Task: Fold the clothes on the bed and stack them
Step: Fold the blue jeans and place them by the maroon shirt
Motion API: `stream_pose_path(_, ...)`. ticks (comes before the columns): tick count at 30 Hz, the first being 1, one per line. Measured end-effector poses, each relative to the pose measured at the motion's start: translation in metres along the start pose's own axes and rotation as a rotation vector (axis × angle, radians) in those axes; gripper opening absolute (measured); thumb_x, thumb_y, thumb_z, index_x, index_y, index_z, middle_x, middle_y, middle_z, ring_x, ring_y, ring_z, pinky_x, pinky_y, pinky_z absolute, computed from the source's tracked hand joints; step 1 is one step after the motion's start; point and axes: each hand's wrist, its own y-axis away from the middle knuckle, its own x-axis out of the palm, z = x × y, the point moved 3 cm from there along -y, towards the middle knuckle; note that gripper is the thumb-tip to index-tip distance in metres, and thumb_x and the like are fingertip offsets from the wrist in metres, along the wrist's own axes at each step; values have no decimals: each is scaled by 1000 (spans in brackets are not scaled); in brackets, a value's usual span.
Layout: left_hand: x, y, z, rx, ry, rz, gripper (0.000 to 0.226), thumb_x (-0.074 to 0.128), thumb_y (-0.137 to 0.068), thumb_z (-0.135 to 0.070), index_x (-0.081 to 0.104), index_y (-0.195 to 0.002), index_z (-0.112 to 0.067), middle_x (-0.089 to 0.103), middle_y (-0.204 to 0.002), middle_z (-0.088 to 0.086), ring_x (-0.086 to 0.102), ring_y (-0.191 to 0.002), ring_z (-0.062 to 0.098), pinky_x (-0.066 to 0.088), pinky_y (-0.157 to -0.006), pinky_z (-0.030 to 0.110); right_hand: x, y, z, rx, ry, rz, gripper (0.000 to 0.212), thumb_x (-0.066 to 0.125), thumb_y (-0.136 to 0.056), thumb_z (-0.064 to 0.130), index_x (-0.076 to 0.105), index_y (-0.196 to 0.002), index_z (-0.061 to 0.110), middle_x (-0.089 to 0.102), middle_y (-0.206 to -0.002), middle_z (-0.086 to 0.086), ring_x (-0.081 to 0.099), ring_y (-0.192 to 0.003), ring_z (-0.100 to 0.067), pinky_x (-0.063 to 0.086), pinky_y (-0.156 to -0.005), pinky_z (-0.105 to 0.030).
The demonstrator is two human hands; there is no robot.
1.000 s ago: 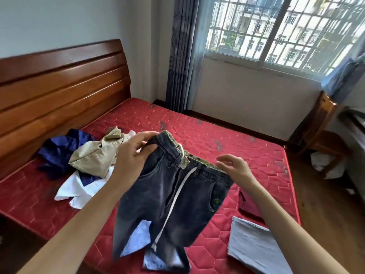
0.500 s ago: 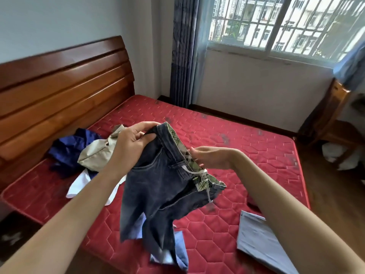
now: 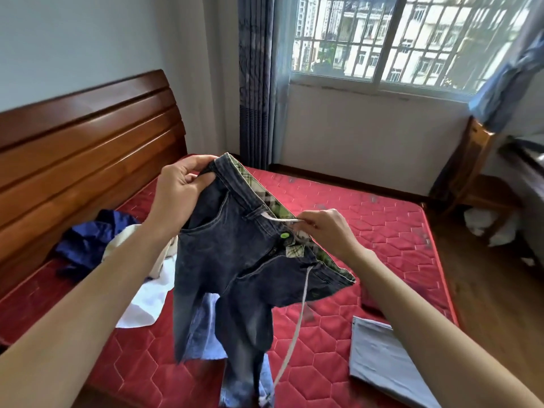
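Denim: dark jeans (image 3: 235, 260) hanging mid-frame above the bed, waistband up, legs dangling toward the lower centre, plaid green lining showing along the inside of the waistband.
Left hand: left hand (image 3: 182, 195) gripping the upper-left waistband corner, fingers curled over the top edge, thumb pressing the denim from the front.
Right hand: right hand (image 3: 326, 228) sitting right of centre by the fly, thumb and forefinger pinching the white drawstring (image 3: 294, 334); other fingers curled in.
Drawstring: running from the pinch leftward to a belt loop, another length hanging down past the legs to the lower centre.
Button: green button (image 3: 284, 236) showing at the fly, just left of the right hand.
Bed: red quilted mattress (image 3: 368, 219) filling the middle of the frame, wooden headboard (image 3: 88, 142) at left.
Unfolded pile: blue garment (image 3: 88, 242), beige piece and white cloth (image 3: 147, 301) lying crumpled at centre-left, partly hidden by the left forearm.
Under jeans: light blue garment (image 3: 206, 334) lying on the mattress behind the hanging legs.
Folded: grey folded item (image 3: 379, 357) lying flat at lower right of the mattress, well apart from the pile.
Background: barred window (image 3: 412, 39) upper right, curtain (image 3: 256, 83) upper centre, wooden chair (image 3: 477, 178) at right edge.
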Motion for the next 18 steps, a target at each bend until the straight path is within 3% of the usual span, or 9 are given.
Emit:
stream_pose_path(3, 9, -5, -2, -8, 26, -27, 37, 62, -90, -3, 72, -96, -38, 73, -98, -16, 69, -94, 6, 54, -80, 18, -19, -4, 1, 71, 98, -144, 15, 66, -91, 28, 76, -85, 17, 67, -62, 9, 57, -51, -7, 43, -52, -21)
stream_pose_path(6, 16, -10, -4, -14, 28, -62, 33, 62, -90, -2, 72, -100, -32, 74, -94, -15, 69, -89, 4, 54, -79, 17, -45, -11, -1, 273, 81, -186, 20, 69, -86, 37, 73, -71, 25, 64, -57, 13, 55, -51, 0, 39, -51, -18)
stream_pose_path(9, 22, -16, -3, -15, -71, -88, 28, 63, -90, -5, 71, -105, -28, 72, -97, -15, 68, -88, 3, 54, -83, 20, -69, -15, 10, 432, -434, -23, 21, 75, -81, 31, 72, -69, 14, 65, -56, 5, 54, -53, -7, 42, -57, -23)
stream_pose_path(11, 28, -21, -2, -18, -127, -100, 26, 64, -90, -6, 71, -107, -24, 71, -98, -12, 67, -91, 6, 54, -87, 25, -80, -11, 32, 441, -640, 104, 19, 75, -82, 25, 71, -73, 9, 65, -60, -1, 53, -55, -10, 40, -55, -19)
stream_pose_path(15, 40, -33, -5, -4, -159, -123, 24, 64, -89, -4, 72, -106, -19, 70, -94, -8, 66, -89, 5, 51, -92, 24, -67, 4, 80, 387, -689, 298, 8, 70, -86, 16, 71, -90, 10, 72, -73, 1, 64, -63, -7, 48, -54, -14)
stream_pose_path(18, 46, -47, -12, 29, -150, -130, 24, 63, -89, -4, 71, -107, -18, 71, -93, -8, 62, -79, -11, 47, -83, 7, -31, 27, 107, 314, -548, 360, 19, 68, -86, 10, 68, -105, 13, 72, -87, 3, 68, -80, -11, 58, -74, -25)
